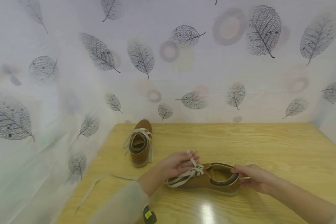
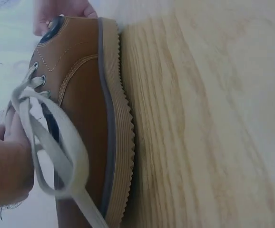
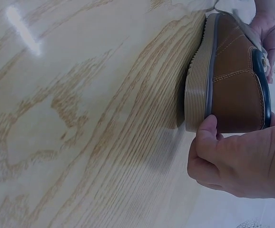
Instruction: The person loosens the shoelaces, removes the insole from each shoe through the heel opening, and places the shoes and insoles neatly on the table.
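A brown leather shoe (image 1: pixel 196 186) with a dark padded collar lies on the table, its toe to the left. At its heel, my right hand (image 1: pixel 254 179) grips the back of the shoe, thumb at the collar; the right wrist view shows fingers of the right hand (image 3: pixel 237 159) against the heel above the ribbed sole. Over the front of the shoe, my left hand (image 1: pixel 179 163) holds part of the off-white shoelace (image 1: pixel 197 170) at its fingertips. That shoelace (image 2: pixel 73 142) hangs in a loose loop in the left wrist view, partly in front of the left hand (image 2: pixel 6 171).
A second brown shoe (image 1: pixel 141 155), with loosely hanging laces, stands at the table's back left. A long lace end (image 1: pixel 100 178) trails over the wooden table (image 1: pixel 268 146) at left. A leaf-patterned sheet (image 1: pixel 145 87) encloses the back and sides. A small dark object with a yellow mark (image 1: pixel 149 214) sits by the left sleeve.
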Demonstrator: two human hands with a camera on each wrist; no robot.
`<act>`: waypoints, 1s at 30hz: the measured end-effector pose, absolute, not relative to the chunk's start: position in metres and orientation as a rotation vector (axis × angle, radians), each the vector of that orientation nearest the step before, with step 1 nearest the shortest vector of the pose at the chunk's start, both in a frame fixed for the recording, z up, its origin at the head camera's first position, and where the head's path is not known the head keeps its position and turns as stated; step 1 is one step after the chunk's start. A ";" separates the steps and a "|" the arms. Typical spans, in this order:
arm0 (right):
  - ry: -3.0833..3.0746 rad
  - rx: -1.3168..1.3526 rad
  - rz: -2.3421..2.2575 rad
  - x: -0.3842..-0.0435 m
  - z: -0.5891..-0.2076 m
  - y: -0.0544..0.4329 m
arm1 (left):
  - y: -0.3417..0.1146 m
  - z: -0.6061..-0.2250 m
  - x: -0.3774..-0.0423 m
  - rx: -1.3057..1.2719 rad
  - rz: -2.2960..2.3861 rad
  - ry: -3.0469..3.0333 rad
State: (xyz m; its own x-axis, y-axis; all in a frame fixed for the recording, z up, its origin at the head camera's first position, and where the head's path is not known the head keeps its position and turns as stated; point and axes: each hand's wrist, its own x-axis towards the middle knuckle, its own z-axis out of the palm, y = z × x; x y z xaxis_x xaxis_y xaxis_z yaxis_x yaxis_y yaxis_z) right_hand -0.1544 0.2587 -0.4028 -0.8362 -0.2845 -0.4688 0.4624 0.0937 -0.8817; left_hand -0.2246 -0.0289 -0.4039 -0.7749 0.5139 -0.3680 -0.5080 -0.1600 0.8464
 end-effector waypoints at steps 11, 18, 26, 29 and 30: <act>1.869 0.164 -1.771 -0.155 -0.402 0.259 | -0.053 -0.402 -0.222 -0.218 2.324 1.184; 1.854 0.156 -1.785 -0.155 -0.401 0.259 | -0.063 -0.395 -0.216 -0.362 2.526 1.077; 1.853 0.159 -1.786 -0.154 -0.403 0.259 | -0.081 -0.381 -0.217 -0.471 2.735 0.927; 1.848 0.152 -1.786 -0.154 -0.403 0.260 | -0.090 -0.375 -0.217 -0.456 2.753 0.944; 1.843 0.147 -1.789 -0.155 -0.404 0.260 | -0.093 -0.373 -0.217 -0.452 2.760 0.954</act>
State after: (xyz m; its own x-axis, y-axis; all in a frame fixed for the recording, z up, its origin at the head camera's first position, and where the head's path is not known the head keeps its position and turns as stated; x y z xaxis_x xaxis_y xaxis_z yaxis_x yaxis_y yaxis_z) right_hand -0.1548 0.2599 -0.4037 -0.8364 -0.2993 -0.4591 0.4500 0.1033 -0.8870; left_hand -0.2171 -0.0934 -0.3729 -0.9364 0.0753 -0.3429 -0.2710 -0.7760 0.5696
